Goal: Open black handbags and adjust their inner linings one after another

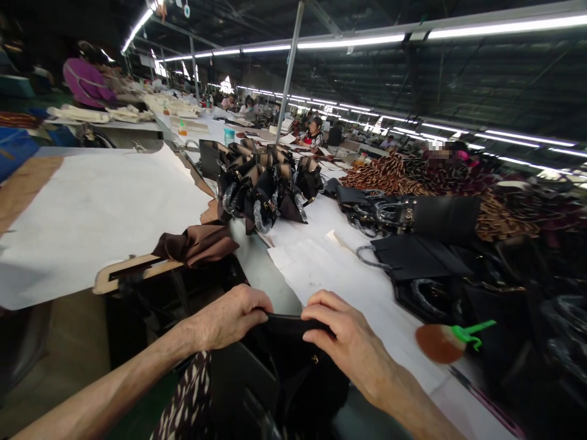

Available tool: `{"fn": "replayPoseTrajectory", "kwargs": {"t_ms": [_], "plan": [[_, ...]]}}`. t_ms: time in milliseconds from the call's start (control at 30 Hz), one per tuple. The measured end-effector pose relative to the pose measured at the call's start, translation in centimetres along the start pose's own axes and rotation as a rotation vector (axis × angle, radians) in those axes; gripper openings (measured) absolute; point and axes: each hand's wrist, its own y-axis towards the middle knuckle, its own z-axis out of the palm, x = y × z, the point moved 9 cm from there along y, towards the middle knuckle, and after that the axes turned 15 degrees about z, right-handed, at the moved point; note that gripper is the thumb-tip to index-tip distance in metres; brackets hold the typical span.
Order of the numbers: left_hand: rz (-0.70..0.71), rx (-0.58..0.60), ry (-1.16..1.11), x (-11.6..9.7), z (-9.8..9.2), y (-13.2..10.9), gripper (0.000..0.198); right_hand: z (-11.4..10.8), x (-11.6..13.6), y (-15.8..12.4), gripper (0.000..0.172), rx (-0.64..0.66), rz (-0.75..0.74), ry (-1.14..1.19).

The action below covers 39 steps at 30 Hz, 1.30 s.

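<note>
A black handbag [293, 373] is in front of me at the table's near edge, its top rim spanning between my two hands. My left hand [236, 315] pinches the rim at its left end, thumb and fingers closed on the edge. On the other end of the same rim, my right hand [342, 333] grips with fingers over the top and thumb on the near side. Small gold-coloured hardware shows on the bag below my right hand. Its lower part is dark and hard to make out.
Black handbags with wrapped handles stand in a cluster [266, 183] ahead. More black bags [422, 256] lie at right, near a glue bottle [440, 343] with a green nozzle. Brown lining cloth [197, 244] hangs at a wooden board [107, 278]. Other people work farther back.
</note>
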Motion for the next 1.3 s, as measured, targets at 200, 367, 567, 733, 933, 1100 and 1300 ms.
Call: {"fn": "replayPoseTrajectory", "kwargs": {"t_ms": [200, 367, 567, 733, 933, 1100, 1300], "plan": [[0.019, -0.009, 0.027, -0.1, -0.1, 0.0, 0.016, 1.0, 0.3, -0.4, 0.017, -0.186, -0.051, -0.135], [0.015, -0.004, 0.029, 0.0, -0.1, 0.1, 0.017, 1.2, 0.5, -0.7, 0.019, -0.252, -0.101, -0.175], [0.010, 0.006, 0.041, -0.3, -0.1, 0.0, 0.017, 1.3, 0.7, -0.8, 0.019, -0.295, -0.125, -0.200], [0.024, 0.012, 0.053, -0.6, -0.1, 0.1, 0.017, 1.3, 1.3, -0.9, 0.022, -0.320, -0.159, -0.248], [0.036, 0.014, 0.051, -0.7, 0.0, 0.2, 0.016, 1.9, 1.6, -0.6, 0.022, -0.271, -0.175, -0.294], [0.020, 0.008, 0.045, -0.3, 0.0, 0.1, 0.017, 3.0, 1.8, -0.8, 0.023, -0.299, -0.255, -0.451], [-0.019, 0.006, 0.051, 0.0, -0.1, -0.1, 0.017, 4.2, 2.4, -1.8, 0.023, -0.260, -0.348, -0.536]]}}
